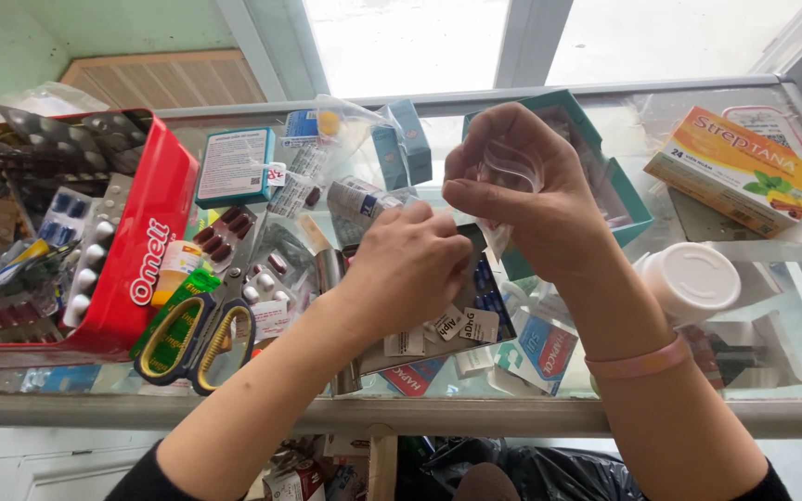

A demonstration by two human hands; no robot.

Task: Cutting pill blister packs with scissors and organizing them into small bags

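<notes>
My right hand holds a small clear plastic bag up over the glass counter, its mouth pinched between thumb and fingers. My left hand is closed just below and left of it, fingertips at the bag's lower edge, over a pile of blister strips and cut pill tabs. What the left fingers pinch is hidden. A pink band circles my right wrist.
A red box full of blister packs stands at left. Yellow-handled scissors lie near the front edge. A teal tray, an orange medicine box, a white-capped bottle and a blue box surround my hands.
</notes>
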